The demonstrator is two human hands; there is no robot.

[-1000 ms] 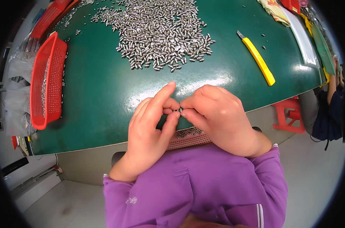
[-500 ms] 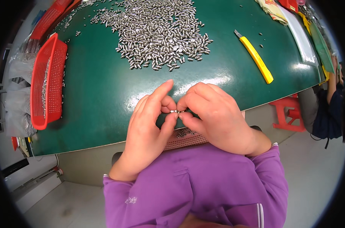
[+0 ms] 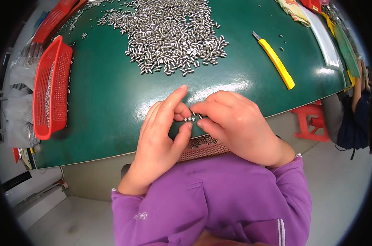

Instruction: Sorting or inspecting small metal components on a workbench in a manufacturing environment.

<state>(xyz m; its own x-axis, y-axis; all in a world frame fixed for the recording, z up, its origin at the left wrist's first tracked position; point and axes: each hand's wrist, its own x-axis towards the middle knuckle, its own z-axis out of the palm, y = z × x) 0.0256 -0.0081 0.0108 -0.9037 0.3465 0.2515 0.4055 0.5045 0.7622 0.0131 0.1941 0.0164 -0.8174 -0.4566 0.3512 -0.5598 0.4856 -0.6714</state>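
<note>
Just above the table's near edge, my left hand [image 3: 159,133] pinches a short row of small shiny metal parts [image 3: 189,119] between thumb and fingers, their round ends showing. My right hand [image 3: 239,121] is close beside it, thumb and forefinger bent around one or two more small metal pieces [image 3: 200,116]; how firmly they are gripped is hard to see. Beyond my hands, a big pile of the same pointed metal parts [image 3: 169,37] spreads over the green table [image 3: 100,94].
A yellow utility knife [image 3: 276,61] lies at the right, blade out. On the left stands a red perforated basket [image 3: 40,98] holding small parts. Below my hands is a pinkish basket [image 3: 204,151] with metal parts. A red stool [image 3: 311,125] and another person [image 3: 354,119] are at the right.
My right hand has drawn slightly right, away from my left fingertips, and its thumb and forefinger have parted somewhat. The row of parts in my left hand now shows more clearly.
</note>
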